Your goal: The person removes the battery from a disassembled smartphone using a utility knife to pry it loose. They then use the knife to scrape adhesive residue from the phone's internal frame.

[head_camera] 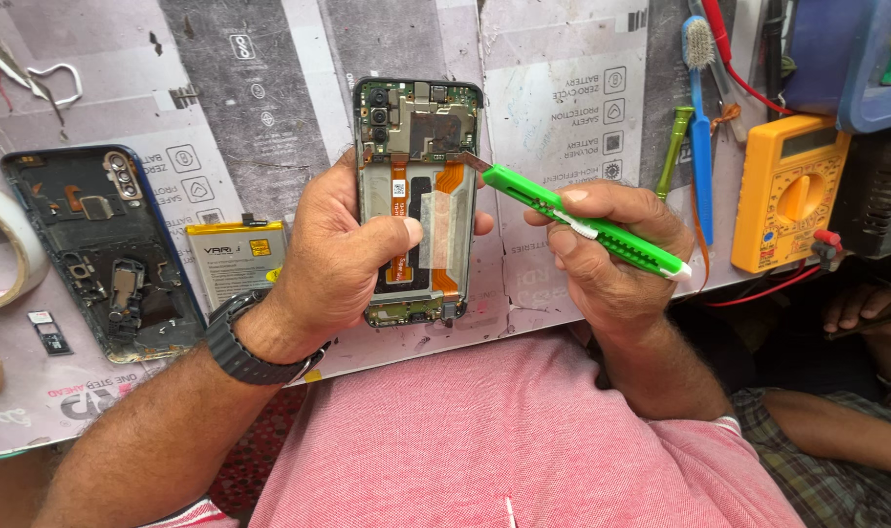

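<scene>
On a counter papered with printed sheets, the left hand grips an opened phone upright. The right hand pinches a green utility knife, blade tip at the phone's upper right edge; prying there seemingly needs a shallow, steady angle.

My left hand comes in from the lower left, fingers curled, thumb pressed flat across the front. My right hand sits opposite, palm down, fingers closed tight, forearm angling back toward my body.
</scene>
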